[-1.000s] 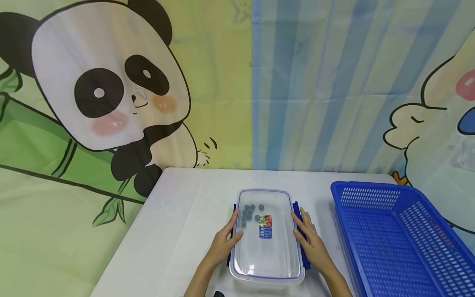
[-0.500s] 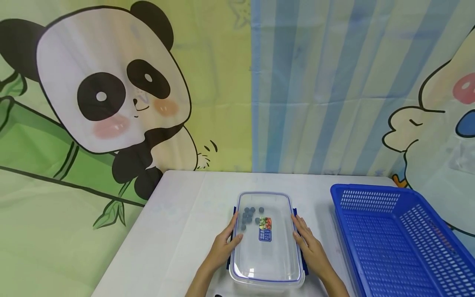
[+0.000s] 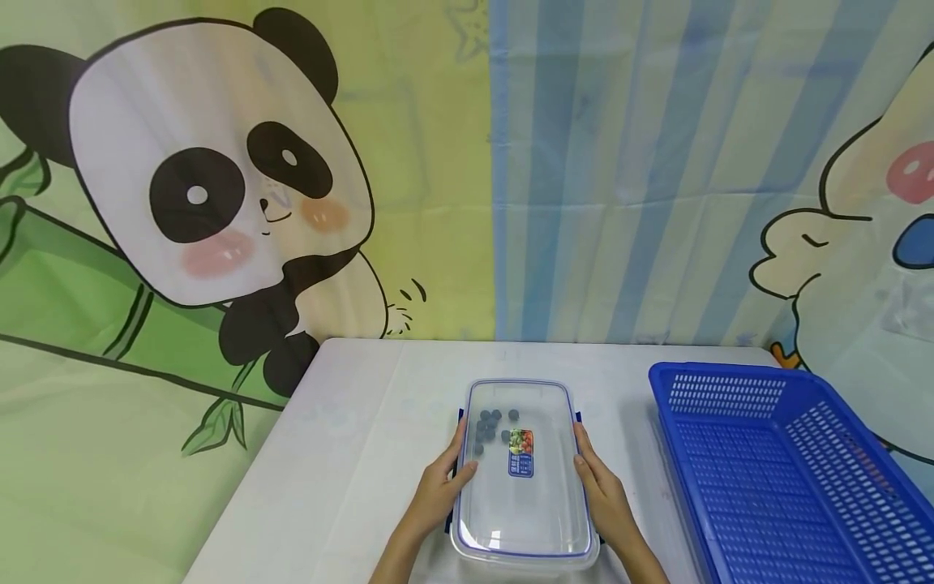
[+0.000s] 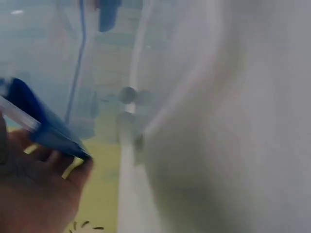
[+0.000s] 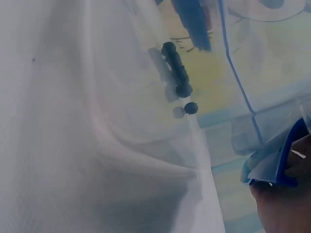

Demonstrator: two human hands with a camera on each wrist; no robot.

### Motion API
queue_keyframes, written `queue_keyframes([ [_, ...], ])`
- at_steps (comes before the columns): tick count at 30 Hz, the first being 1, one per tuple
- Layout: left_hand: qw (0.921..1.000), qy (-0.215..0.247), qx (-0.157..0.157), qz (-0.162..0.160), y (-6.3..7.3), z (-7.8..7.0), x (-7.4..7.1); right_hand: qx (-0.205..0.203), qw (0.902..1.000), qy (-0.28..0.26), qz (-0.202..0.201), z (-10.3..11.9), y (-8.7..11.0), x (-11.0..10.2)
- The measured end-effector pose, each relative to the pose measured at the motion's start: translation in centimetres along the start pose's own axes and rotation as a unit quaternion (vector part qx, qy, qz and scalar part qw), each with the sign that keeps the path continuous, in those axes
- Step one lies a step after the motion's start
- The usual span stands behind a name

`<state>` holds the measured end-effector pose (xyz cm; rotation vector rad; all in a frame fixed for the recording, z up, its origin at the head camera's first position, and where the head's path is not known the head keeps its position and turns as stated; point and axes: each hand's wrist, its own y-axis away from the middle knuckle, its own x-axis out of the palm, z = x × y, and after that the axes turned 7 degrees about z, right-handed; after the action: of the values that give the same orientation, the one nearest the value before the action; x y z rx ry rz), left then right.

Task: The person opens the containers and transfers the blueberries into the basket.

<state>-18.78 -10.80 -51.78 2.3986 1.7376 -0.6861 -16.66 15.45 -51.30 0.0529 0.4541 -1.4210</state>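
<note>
A clear plastic food container point(image 3: 525, 519) with a blue-lined lid lies lengthwise on the white table. Several dark, blueberry-like balls point(image 3: 490, 434) show through the lid at its far left part. My left hand point(image 3: 435, 487) holds the left side, thumb at the lid's edge. In the left wrist view its fingers curl against the blue side latch point(image 4: 53, 131), which stands out at an angle. My right hand point(image 3: 607, 499) holds the opposite side, thumb at the rim. Its fingers, partly out of frame in the right wrist view, meet the other blue latch point(image 5: 277, 158), also angled outward.
A large blue perforated basket point(image 3: 715, 367) stands to the right of the container. The white table point(image 3: 365, 422) ends at the back before a printed cloth point(image 3: 438, 203) with a panda and stripes. A fruit-picture label point(image 3: 521, 453) sits on the lid.
My right hand's fingers have moved from spread over the right latch to beside and below the rim; less of that latch shows. The left hand has hardly moved. The head view has shifted slightly.
</note>
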Motion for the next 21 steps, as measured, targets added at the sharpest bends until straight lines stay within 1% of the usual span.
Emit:
queue_keyframes([
  [3,0.9994,-0.013,-0.032,-0.009,0.2,-0.9,0.2,-0.01,0.9999,0.001,-0.01,0.1,0.0,0.2],
  [5,0.9982,-0.019,-0.053,-0.021,0.3,-1.5,0.5,-0.013,0.9998,-0.003,-0.013,0.2,0.0,0.3],
  [7,0.997,-0.012,-0.067,-0.038,0.3,-1.8,0.9,-0.013,0.9998,-0.008,-0.016,0.3,0.0,0.3],
  [10,0.9953,0.001,-0.072,-0.065,0.2,-1.9,1.4,-0.013,0.9995,-0.023,-0.015,0.6,0.0,0.4],
  [14,0.9932,0.015,-0.068,-0.094,0.1,-1.8,1.9,-0.009,0.9987,-0.046,-0.018,0.8,-0.1,0.4],
  [16,0.9917,0.024,-0.072,-0.104,0.1,-1.7,2.1,-0.004,0.9982,-0.058,-0.018,0.9,-0.1,0.5],
  [21,0.9885,0.045,-0.085,-0.117,0.1,-1.7,2.2,0.004,0.9969,-0.078,-0.015,0.8,-0.1,0.7],
])
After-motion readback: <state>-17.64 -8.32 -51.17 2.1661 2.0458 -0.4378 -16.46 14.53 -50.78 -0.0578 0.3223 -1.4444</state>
